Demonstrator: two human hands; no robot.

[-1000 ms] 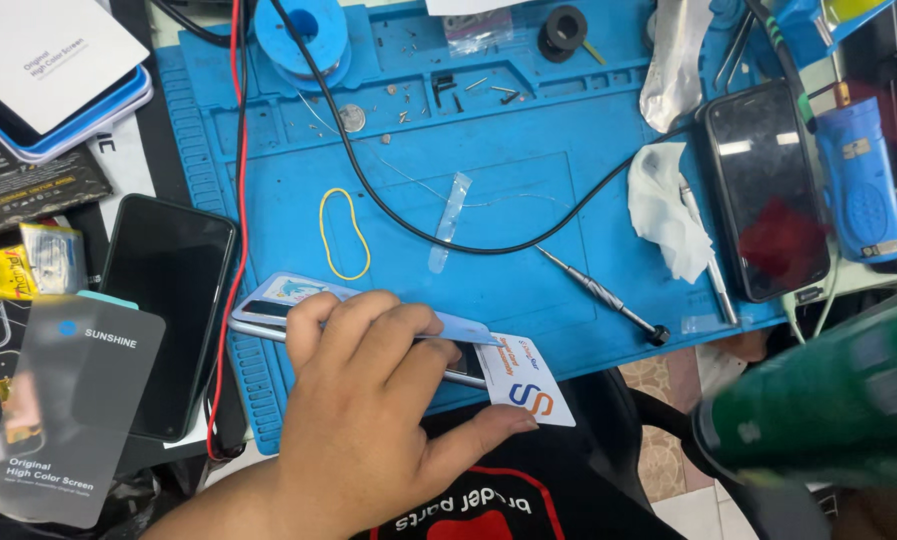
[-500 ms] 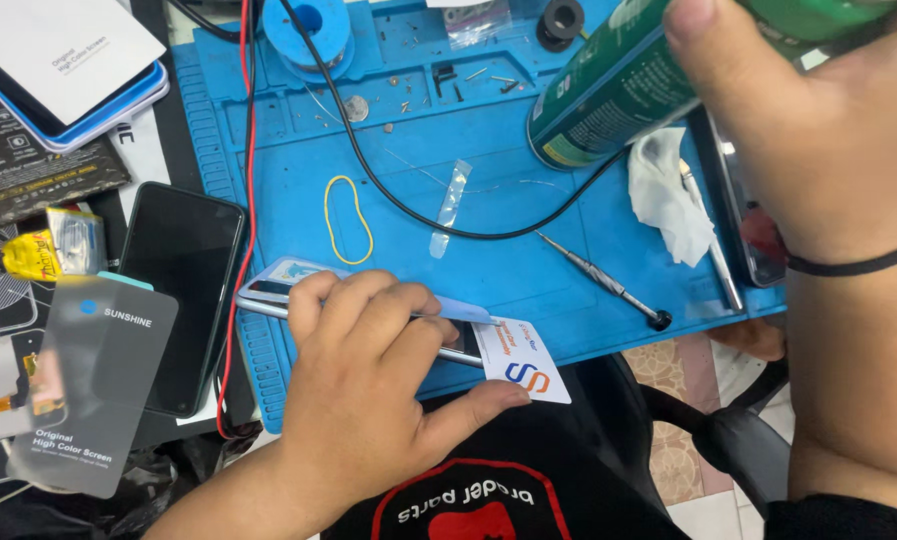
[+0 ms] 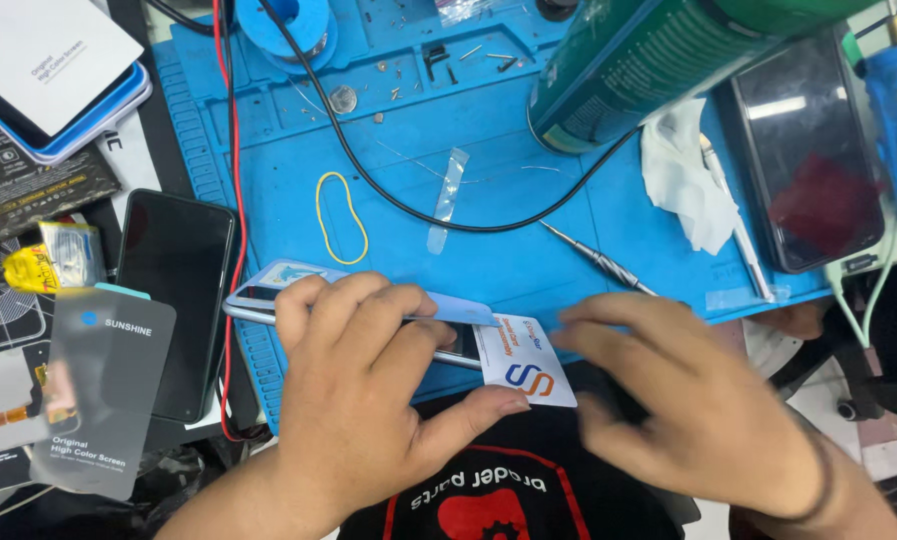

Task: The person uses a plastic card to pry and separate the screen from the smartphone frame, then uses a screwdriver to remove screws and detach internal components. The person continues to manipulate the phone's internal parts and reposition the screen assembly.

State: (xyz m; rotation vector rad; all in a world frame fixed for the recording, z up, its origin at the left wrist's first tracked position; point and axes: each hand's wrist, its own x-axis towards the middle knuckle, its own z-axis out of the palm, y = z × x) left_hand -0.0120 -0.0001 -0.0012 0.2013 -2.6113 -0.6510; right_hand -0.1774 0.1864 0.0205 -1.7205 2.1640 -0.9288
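My left hand (image 3: 368,400) lies flat, fingers spread, on a light blue phone (image 3: 258,295) at the front edge of the blue work mat (image 3: 528,250). A white plastic card (image 3: 523,370) with an orange and blue logo sticks out from the phone's right end, with my left thumb just under it. My right hand (image 3: 708,410), blurred with fingers apart, holds nothing and hovers at the card's right edge. A big green can (image 3: 658,60) rests at the mat's top right.
On the mat lie a yellow rubber band (image 3: 340,215), a thin metal tool (image 3: 598,262), a white tissue (image 3: 683,175), a black cable (image 3: 388,190) and small screws. A black phone (image 3: 173,300) and a grey package (image 3: 98,390) lie left; another dark phone (image 3: 803,150) lies right.
My right hand carried the green can over the mat, let it go at the top right, and came down empty beside the card. My left hand stayed on the phone.
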